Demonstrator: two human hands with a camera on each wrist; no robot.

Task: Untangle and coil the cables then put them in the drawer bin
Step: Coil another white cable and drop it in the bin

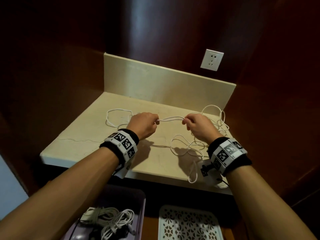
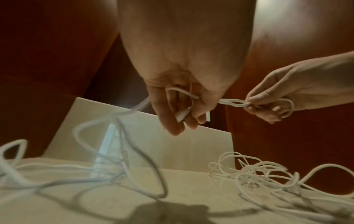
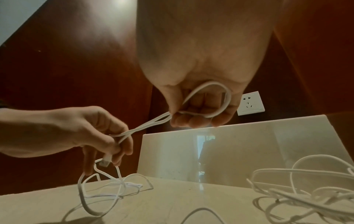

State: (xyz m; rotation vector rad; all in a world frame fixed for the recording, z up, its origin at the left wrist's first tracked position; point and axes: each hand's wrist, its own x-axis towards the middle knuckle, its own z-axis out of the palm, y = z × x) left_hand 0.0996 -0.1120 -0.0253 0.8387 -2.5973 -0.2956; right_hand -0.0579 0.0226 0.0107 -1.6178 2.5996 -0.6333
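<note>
Both hands, left (image 1: 144, 124) and right (image 1: 199, 128), pinch one white cable (image 1: 170, 119).

A pale cream stone countertop (image 1: 97, 144) sits in a recess lined with dark reddish-brown wood panelling (image 1: 52, 58). A matching stone backsplash (image 1: 155, 84) stands upright along its far edge. On the far wall to the right, a white wall socket (image 1: 212, 59) is mounted just above the backsplash. Soft glare streaks the glossy wood, and the polished backsplash reflects the room.
</note>
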